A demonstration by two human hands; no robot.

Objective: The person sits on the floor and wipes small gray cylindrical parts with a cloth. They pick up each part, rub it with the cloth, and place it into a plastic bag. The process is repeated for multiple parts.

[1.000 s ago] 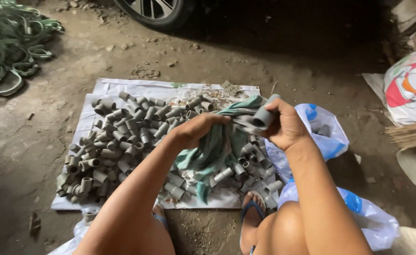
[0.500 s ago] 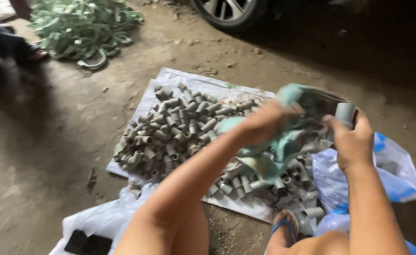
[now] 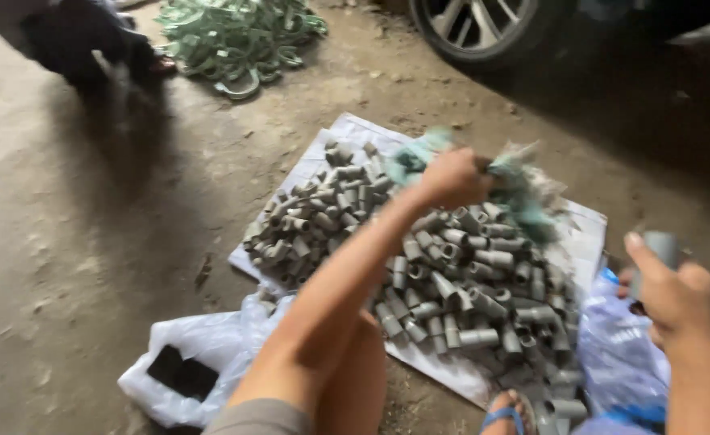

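My left hand (image 3: 450,179) is closed on a frayed green cloth (image 3: 516,187) and holds it over the far side of a heap of grey plastic pipe fittings (image 3: 444,266). The heap lies on a white sheet (image 3: 347,133) spread on the dirt floor. My right hand (image 3: 665,290) is off to the right, above a blue and white plastic bag (image 3: 621,362), gripping one grey pipe fitting (image 3: 660,246). The picture is blurred by movement.
A pile of green rubbery strips (image 3: 238,36) lies at the top. A car wheel (image 3: 484,28) stands at the top right. Another person's dark-clothed legs (image 3: 81,40) are at the top left. A white plastic bag with a dark flat object (image 3: 182,370) lies near my knee.
My hands have come apart: the left one carried the green cloth up and away, the right one drew back to the right with the fitting. The view swung left.
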